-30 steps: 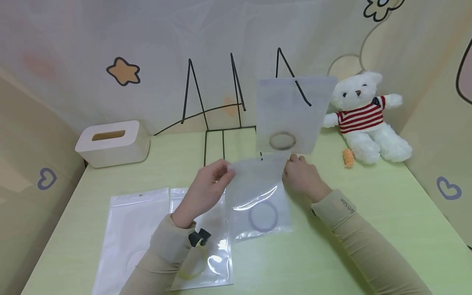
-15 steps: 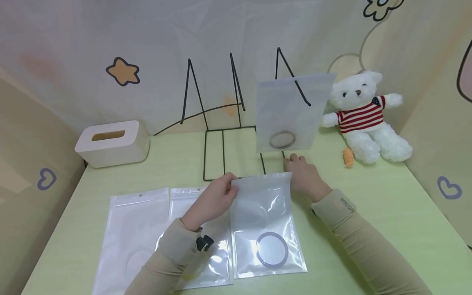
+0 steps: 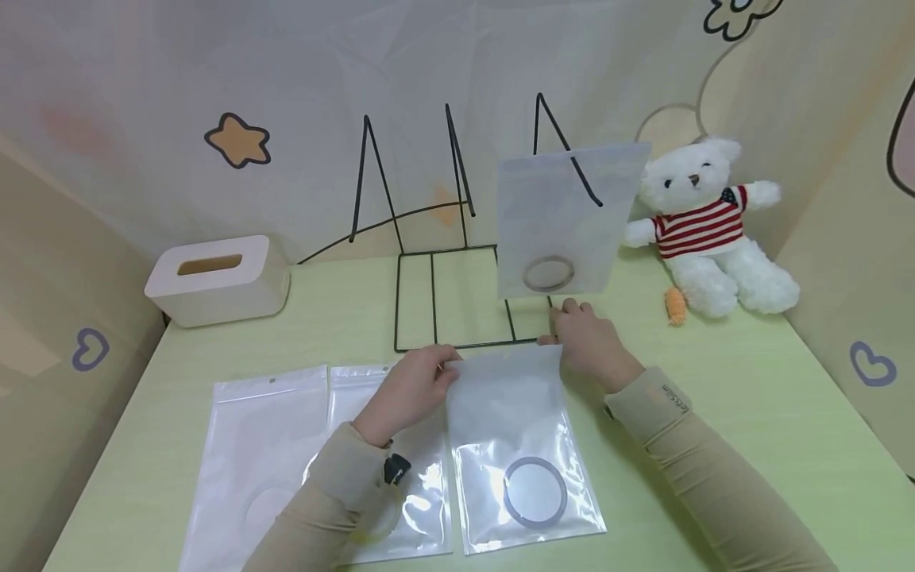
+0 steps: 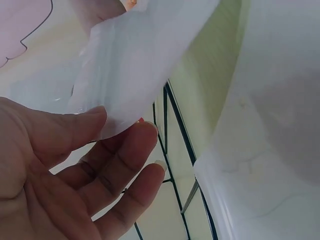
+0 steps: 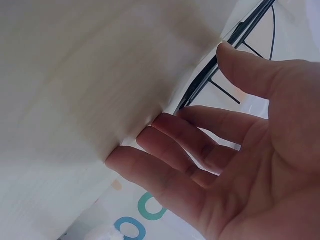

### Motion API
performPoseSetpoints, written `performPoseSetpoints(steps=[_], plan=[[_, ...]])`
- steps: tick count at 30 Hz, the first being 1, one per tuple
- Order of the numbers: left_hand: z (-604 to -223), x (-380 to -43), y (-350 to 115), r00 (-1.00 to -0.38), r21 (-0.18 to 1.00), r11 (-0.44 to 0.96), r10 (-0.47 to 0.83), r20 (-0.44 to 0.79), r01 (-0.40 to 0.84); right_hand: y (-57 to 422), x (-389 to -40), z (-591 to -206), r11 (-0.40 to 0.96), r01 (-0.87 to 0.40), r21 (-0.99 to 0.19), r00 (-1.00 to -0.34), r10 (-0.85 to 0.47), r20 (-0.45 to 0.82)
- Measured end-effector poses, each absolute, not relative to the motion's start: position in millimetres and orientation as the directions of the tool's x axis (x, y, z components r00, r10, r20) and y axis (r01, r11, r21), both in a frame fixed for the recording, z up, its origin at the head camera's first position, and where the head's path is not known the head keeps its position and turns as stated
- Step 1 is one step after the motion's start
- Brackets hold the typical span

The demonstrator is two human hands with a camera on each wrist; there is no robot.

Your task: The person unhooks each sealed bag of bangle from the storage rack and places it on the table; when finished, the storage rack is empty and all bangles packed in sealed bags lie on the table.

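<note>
A zip bag (image 3: 515,413) with a grey ring-shaped item (image 3: 535,492) inside lies on the table before the rack, its top edge slightly raised. My left hand (image 3: 411,389) pinches its upper left corner between thumb and forefinger, as the bag's corner (image 4: 117,90) shows in the left wrist view. Beside the upper right corner, my right hand (image 3: 589,345) rests its fingertips on the tabletop with fingers loosely bent. Its thumb is close to the black wire rack (image 3: 493,344). Another bag (image 3: 565,206) holding a dark ring hangs from the rack's right hook.
Two more bags lie side by side at left: one (image 3: 264,429) with a pale ring, one (image 3: 418,508) with a yellowish ring, partly under my left forearm. A tissue box (image 3: 218,282) stands back left. A teddy bear (image 3: 704,230) and small orange object (image 3: 675,307) sit right.
The bag in my left hand has come down from near the rack and now lies flatter, closer to me. My left hand moved with it. The right hand has barely moved; its thumb now shows.
</note>
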State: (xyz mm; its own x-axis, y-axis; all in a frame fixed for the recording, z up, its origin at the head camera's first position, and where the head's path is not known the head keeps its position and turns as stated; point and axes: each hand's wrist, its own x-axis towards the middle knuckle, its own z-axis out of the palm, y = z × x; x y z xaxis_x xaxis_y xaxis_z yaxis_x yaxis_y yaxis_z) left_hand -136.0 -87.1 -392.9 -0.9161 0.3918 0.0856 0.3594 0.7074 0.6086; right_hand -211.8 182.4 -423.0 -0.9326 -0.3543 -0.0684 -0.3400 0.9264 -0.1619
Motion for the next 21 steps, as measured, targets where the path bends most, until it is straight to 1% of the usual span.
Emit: performPoseSetpoints(steps=[9,16,21], plan=[[-402.4,-142.2,-86.8,-0.915,0.56,0.748,0.402,0.044,0.356,183.4,-211.9,-423.5,0.925,-0.329,-0.191,-0.937,-0.345,-0.056],[-403.9,-143.8,-87.1,-0.92,0.518,0.787,0.391,0.001,0.335,182.8,-210.2,-420.8,0.925,-0.313,-0.217,-0.938,-0.336,-0.082],[-408.1,-146.9,-86.8,-0.919,0.479,0.804,0.394,0.015,0.352,182.5,-210.0,-420.0,0.928,-0.309,-0.207,-0.941,-0.33,-0.079]])
